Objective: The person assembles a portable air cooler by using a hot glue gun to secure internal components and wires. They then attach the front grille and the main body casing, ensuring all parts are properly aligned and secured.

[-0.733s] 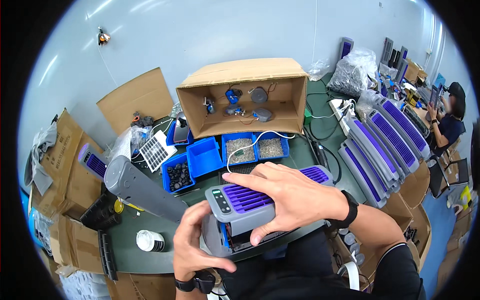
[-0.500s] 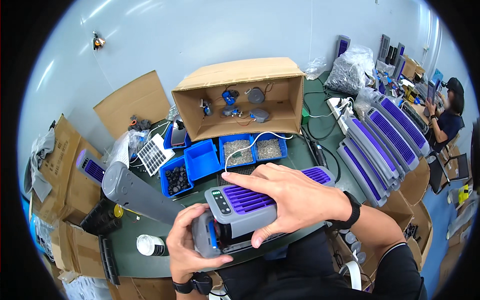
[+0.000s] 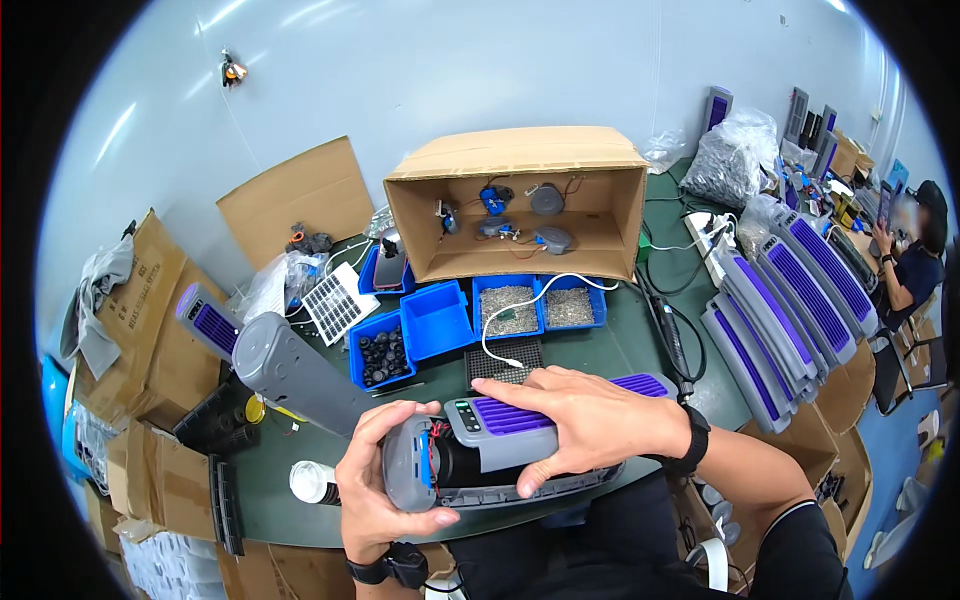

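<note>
Head view: the left hand (image 3: 375,480) wraps its fingers (image 3: 395,420) around the grey end cap (image 3: 405,475) of a long device (image 3: 500,455), thumb below, grasping it. The right hand (image 3: 590,420) lies flat on the device's purple grille (image 3: 510,412), fingers spread and pressing down, thumb on the near edge. The device lies crosswise just above the near table (image 3: 620,350) edge. Beyond the fingertips: a black tray (image 3: 505,362), blue bins (image 3: 435,318), an open cardboard box (image 3: 520,200). Left of the left fingers lies a grey housing (image 3: 295,372).
</note>
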`<control>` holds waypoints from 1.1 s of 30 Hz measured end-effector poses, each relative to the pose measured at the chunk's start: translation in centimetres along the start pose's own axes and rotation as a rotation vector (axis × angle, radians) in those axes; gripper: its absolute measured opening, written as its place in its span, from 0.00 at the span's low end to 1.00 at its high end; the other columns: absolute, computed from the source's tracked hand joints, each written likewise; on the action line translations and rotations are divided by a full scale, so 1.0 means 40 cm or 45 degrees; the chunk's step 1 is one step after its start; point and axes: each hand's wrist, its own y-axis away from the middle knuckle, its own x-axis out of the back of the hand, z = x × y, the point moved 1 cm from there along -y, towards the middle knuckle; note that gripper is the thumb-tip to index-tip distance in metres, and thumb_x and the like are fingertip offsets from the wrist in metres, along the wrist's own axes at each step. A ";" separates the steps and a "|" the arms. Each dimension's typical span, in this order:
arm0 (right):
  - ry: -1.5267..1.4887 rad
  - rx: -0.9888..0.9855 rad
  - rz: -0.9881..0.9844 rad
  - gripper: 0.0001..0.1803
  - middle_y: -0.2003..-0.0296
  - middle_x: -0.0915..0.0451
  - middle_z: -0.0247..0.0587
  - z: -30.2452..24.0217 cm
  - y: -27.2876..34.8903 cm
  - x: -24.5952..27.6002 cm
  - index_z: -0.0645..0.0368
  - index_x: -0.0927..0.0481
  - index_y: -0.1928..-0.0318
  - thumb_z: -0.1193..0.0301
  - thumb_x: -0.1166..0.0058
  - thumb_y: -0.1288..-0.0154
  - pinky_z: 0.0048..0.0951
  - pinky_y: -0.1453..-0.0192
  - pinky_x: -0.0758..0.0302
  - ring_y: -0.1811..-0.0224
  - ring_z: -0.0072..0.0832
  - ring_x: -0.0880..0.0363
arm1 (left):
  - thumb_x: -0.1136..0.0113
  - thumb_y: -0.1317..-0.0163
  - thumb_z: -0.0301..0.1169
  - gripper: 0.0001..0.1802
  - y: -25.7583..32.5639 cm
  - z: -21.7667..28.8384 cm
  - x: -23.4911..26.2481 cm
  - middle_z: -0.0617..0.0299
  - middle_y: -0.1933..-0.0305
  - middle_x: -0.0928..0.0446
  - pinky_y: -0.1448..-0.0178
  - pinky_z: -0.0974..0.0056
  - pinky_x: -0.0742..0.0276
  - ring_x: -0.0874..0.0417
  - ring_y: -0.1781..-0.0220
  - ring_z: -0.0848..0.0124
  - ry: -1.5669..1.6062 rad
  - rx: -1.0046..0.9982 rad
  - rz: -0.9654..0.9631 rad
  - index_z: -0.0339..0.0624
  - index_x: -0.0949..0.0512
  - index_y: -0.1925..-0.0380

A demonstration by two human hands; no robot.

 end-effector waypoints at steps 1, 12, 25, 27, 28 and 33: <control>0.022 0.012 -0.021 0.67 0.57 0.25 0.55 -0.002 0.001 0.001 0.54 0.42 0.18 0.33 0.27 0.51 0.45 0.45 0.27 0.52 0.48 0.25 | 0.08 0.67 0.39 0.59 -0.003 0.002 -0.003 0.46 0.37 0.25 0.28 0.50 0.24 0.19 0.33 0.52 -0.004 0.004 0.005 0.30 0.28 0.33; 0.002 0.233 0.326 0.72 0.57 0.26 0.50 -0.062 0.003 -0.023 0.56 0.45 0.17 0.32 0.25 0.55 0.43 0.48 0.26 0.56 0.46 0.25 | 0.08 0.65 0.45 0.57 -0.040 0.032 -0.027 0.48 0.36 0.26 0.30 0.53 0.23 0.20 0.34 0.56 -0.281 -0.073 -0.001 0.34 0.26 0.33; 0.219 0.277 0.432 0.73 0.59 0.29 0.50 -0.081 0.020 -0.054 0.62 0.49 0.17 0.30 0.31 0.51 0.44 0.52 0.27 0.61 0.45 0.29 | 0.09 0.68 0.55 0.58 -0.050 0.047 -0.054 0.46 0.39 0.21 0.33 0.53 0.22 0.18 0.37 0.55 -0.370 -0.211 0.046 0.34 0.21 0.37; 0.227 0.264 0.420 0.72 0.59 0.29 0.50 -0.075 0.023 -0.061 0.62 0.49 0.17 0.29 0.32 0.51 0.43 0.52 0.27 0.61 0.45 0.29 | 0.10 0.68 0.56 0.57 -0.048 0.043 -0.056 0.46 0.39 0.21 0.33 0.53 0.21 0.18 0.37 0.55 -0.335 -0.186 0.049 0.34 0.21 0.38; 0.242 0.267 0.429 0.73 0.59 0.29 0.50 -0.077 0.025 -0.059 0.62 0.49 0.17 0.29 0.32 0.51 0.44 0.52 0.27 0.61 0.45 0.29 | 0.10 0.68 0.56 0.57 -0.053 0.049 -0.057 0.46 0.39 0.21 0.34 0.53 0.21 0.18 0.37 0.55 -0.346 -0.200 0.033 0.34 0.20 0.38; 0.204 0.291 0.482 0.73 0.60 0.28 0.50 -0.081 0.035 -0.055 0.60 0.51 0.16 0.29 0.33 0.50 0.44 0.52 0.28 0.60 0.45 0.29 | 0.10 0.67 0.55 0.56 -0.060 0.055 -0.058 0.46 0.40 0.20 0.34 0.53 0.21 0.18 0.37 0.54 -0.320 -0.197 0.014 0.33 0.20 0.39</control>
